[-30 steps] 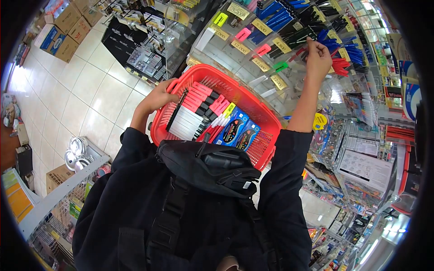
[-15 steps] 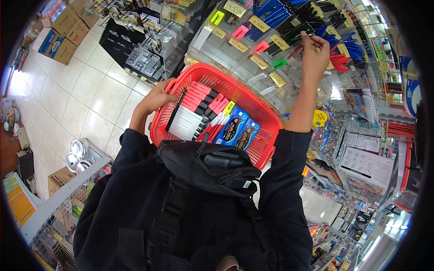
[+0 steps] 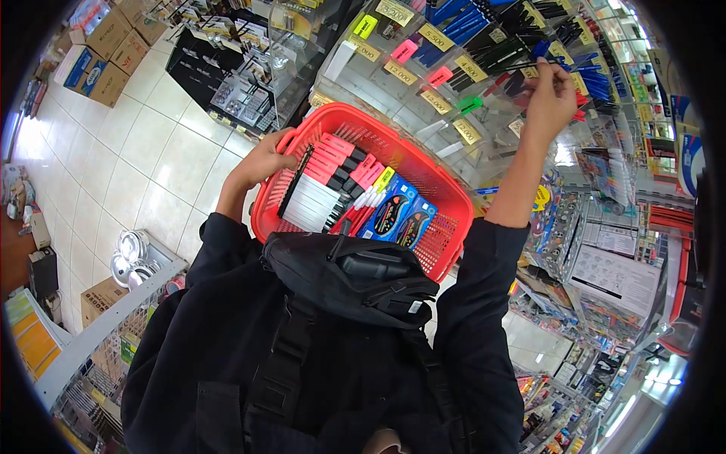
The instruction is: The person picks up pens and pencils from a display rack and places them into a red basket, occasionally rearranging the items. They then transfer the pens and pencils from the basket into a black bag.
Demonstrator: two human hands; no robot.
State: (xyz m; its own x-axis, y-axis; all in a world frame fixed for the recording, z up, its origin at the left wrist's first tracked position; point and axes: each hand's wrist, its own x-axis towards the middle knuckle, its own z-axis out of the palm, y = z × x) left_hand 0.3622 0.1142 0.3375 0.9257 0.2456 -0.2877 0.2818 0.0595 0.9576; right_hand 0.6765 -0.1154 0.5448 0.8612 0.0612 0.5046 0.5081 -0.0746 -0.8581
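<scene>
My left hand (image 3: pixel 263 165) grips the left rim of a red plastic basket (image 3: pixel 344 115), held in front of my body. Inside the basket lie a row of white-bodied markers (image 3: pixel 310 204), pink-and-black packs (image 3: pixel 333 163), a yellow highlighter (image 3: pixel 384 180) and blue packs (image 3: pixel 392 212). At the upper right, my right hand (image 3: pixel 550 100) reaches into the pen rack, its thumb and fingers pinched around a slim dark pen. Just above the fingertips is a blue cap (image 3: pixel 541 49). Dark pens (image 3: pixel 503 53) and blue pens (image 3: pixel 594 82) lie in compartments around this hand.
Clear dividers and price tags (image 3: pixel 436 36) line the rack. Pink, yellow and green highlighters (image 3: pixel 469 104) sit at its front. A black bag (image 3: pixel 352 276) hangs on my chest. Cardboard boxes (image 3: pixel 98 68) stand on the tiled floor, and metal shelving (image 3: pixel 113 314) is at lower left.
My right hand has moved right and slightly down along the pen rack, with a slim dark pen now visible at its fingertips. My left hand stays on the basket rim.
</scene>
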